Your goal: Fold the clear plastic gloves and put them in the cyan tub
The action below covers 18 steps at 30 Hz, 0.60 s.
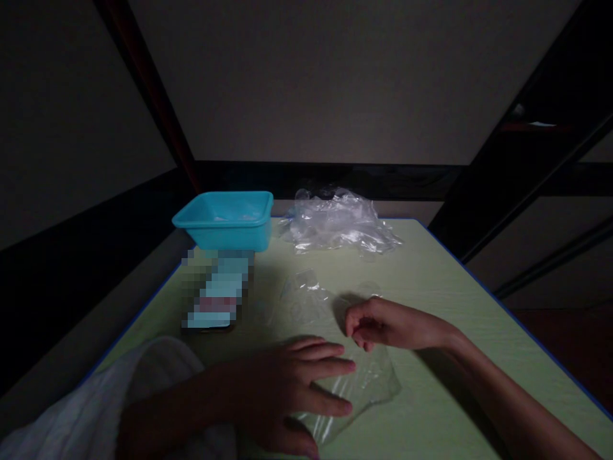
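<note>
A thin, clear plastic piece (368, 383) lies spread over the table in front of me, its outline hard to follow against the surface. My left hand (297, 386) rests palm down on its left part, with fingers straight and spread. Over its upper right part is my right hand (371, 322), with the fingers curled in; whether they pinch the plastic is hidden. The plastic's far end (306, 294) is crinkled and reaches beyond both hands.
A pale green table (445, 300) with a blue edge stands against a wall. At its back left sits a turquoise plastic basin (234, 233). Right of that lies a heap of crumpled clear plastic (338, 223). A phone (218, 294) with a blurred-out screen lies before the basin.
</note>
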Tool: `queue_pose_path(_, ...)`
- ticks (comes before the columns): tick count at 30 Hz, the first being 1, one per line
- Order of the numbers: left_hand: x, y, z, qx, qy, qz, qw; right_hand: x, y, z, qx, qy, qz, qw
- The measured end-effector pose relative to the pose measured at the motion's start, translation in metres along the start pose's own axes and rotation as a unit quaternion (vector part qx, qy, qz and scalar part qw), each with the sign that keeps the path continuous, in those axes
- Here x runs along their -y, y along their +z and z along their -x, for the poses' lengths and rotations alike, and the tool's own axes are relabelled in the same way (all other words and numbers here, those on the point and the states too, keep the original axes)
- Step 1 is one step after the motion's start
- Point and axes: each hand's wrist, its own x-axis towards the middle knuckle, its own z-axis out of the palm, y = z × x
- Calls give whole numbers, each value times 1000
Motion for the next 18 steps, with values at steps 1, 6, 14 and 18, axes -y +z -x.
queue_pose_path(1, 1, 1, 1, -3, 2, 3, 1000, 0, 0, 1, 0, 1, 25, 1000)
queue_pose_path(6, 1, 4, 2, -32, 11, 26, 999, 9, 2, 6, 36, -9, 104, 994)
queue_pose_path(14, -6, 5, -5, -12, 14, -21, 1000, 15, 31, -20, -55, -190, 232, 952)
queue_pose_path(18, -8, 4, -5, 6, 6, -23, 1000, -1, 25, -25, -83, -150, 335, 926)
